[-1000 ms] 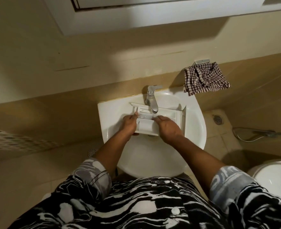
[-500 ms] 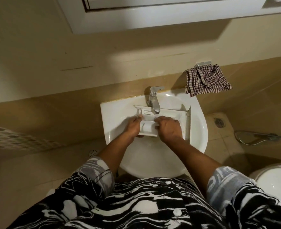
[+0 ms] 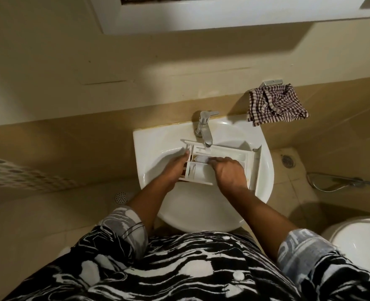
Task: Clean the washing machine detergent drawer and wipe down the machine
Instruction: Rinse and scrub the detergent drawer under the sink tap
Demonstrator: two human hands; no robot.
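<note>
Rinsing drawer, centre frame

Detergent drawer (image 3: 225, 158) sits in sink (image 3: 264, 170) under tap (image 3: 204, 131). My left hand (image 3: 175, 168) grips its left end; my right hand (image 3: 228, 173) presses inside, fingers curled. No legible writing. Checked cloth (image 3: 276, 106) upper right.

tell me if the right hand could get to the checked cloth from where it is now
Probably yes. The checked cloth hangs on the wall up and to the right of the sink, nothing between; the right hand must first leave the drawer.
</note>
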